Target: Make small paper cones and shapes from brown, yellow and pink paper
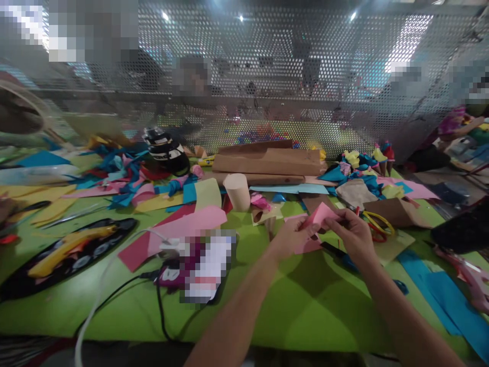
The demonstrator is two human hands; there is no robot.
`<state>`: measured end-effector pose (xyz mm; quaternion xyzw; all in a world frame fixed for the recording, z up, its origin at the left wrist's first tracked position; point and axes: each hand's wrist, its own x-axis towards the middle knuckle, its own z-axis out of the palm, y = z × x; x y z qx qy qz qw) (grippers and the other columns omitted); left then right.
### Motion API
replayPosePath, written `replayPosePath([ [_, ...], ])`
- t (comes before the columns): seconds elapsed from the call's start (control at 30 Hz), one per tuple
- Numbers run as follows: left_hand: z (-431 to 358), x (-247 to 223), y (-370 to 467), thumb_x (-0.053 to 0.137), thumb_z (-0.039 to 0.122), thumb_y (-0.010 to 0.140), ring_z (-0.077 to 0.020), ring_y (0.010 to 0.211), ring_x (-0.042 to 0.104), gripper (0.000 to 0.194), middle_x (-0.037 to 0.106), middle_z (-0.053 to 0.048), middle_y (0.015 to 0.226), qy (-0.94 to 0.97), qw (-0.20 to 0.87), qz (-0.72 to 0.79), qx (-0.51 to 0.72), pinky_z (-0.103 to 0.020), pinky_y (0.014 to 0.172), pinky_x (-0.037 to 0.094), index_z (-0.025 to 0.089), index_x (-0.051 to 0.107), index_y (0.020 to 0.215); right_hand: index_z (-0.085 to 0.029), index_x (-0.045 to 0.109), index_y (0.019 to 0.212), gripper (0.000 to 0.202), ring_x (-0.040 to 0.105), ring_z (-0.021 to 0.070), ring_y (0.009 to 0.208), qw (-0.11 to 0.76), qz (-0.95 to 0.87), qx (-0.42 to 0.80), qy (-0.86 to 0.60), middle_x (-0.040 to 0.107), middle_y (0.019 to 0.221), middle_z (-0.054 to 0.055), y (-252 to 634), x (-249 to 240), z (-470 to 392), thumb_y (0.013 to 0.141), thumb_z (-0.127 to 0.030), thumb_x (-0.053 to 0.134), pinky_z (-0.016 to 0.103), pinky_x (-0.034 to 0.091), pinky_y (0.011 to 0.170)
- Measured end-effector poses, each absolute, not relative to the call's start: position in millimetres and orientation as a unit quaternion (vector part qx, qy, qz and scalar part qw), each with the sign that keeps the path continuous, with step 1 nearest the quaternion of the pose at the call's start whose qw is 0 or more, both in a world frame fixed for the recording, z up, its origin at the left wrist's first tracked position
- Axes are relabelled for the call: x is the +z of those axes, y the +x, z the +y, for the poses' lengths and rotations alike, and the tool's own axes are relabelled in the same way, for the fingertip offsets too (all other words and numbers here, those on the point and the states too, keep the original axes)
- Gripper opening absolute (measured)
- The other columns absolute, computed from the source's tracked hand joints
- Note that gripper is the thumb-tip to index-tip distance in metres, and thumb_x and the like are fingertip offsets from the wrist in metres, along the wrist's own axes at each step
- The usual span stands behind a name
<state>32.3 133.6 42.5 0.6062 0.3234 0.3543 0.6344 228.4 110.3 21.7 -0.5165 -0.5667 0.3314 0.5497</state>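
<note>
A small piece of pink paper (321,214) is held up between my two hands above the green table (305,316). My left hand (292,235) pinches its left side, and my right hand (355,233) grips its right edge with thumb and fingers. Beneath my hands lies another pink paper piece (308,245). A dark-bladed tool with a blue handle (346,259) lies partly hidden under my right wrist. Just right of that hand rest scissors with yellow and red handles (380,224). A small paper cone with a pink crumpled top (263,204) is left of my left hand.
A phone (210,267) lies by a purple power strip (168,274) with cables. Left is a black tray (126,227). Behind stand a cream paper roll (237,192), folded brown paper (267,162) and a black-banded object (166,150). Blue paper strips (439,295) lie right; perforated metal panel (267,112) behind.
</note>
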Motion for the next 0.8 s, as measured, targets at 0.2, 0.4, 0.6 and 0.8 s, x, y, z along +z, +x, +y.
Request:
replayPosePath([
  [0.2, 140.2, 32.8, 34.4, 0.064, 0.046, 0.092, -0.0158, 0.072, 0.066, 0.034, 0.077, -0.008, 0.087, 0.618, 0.589, 0.358, 0.379, -0.029, 0.077, 0.053, 0.015, 0.077, 0.091, -0.025, 0.063, 0.11, 0.042, 0.069, 0.0201, 0.082, 0.601, -0.511, 0.398, -0.468, 0.073, 0.094, 0.003, 224.3, 27.0, 111.6, 0.077, -0.037, 0.085, 0.031, 0.055, 0.073],
  [0.4, 140.1, 32.9, 32.2, 0.065, 0.043, 0.091, -0.016, 0.071, 0.065, 0.03, 0.075, -0.006, 0.078, 0.618, 0.564, 0.375, 0.399, -0.028, 0.071, 0.052, 0.016, 0.075, 0.084, -0.019, 0.07, 0.089, 0.031, 0.064, 0.0179, 0.07, 0.536, -0.514, 0.429, -0.516, 0.071, 0.079, 0.004, 228.9, 23.7, 113.1, 0.079, -0.045, 0.082, 0.03, 0.049, 0.065],
  [0.6, 137.9, 33.7, 35.3, 0.085, 0.038, 0.073, -0.0128, 0.069, 0.063, 0.035, 0.074, -0.005, 0.081, 0.494, 0.654, 0.352, 0.452, -0.028, 0.071, 0.05, 0.014, 0.075, 0.097, -0.021, 0.068, 0.075, 0.032, 0.06, 0.016, 0.064, 0.563, -0.469, 0.451, -0.51, 0.066, 0.068, 0.0, 226.1, 23.9, 113.1, 0.074, -0.047, 0.085, 0.029, 0.046, 0.062],
  [0.8, 139.1, 28.4, 38.7, 0.083, 0.045, 0.075, -0.0148, 0.07, 0.064, 0.034, 0.074, -0.008, 0.08, 0.472, 0.659, 0.369, 0.454, -0.029, 0.071, 0.05, 0.013, 0.077, 0.085, -0.02, 0.072, 0.078, 0.029, 0.059, 0.0145, 0.065, 0.556, -0.463, 0.479, -0.496, 0.068, 0.072, 0.002, 219.0, 28.9, 111.0, 0.074, -0.046, 0.085, 0.028, 0.047, 0.063],
])
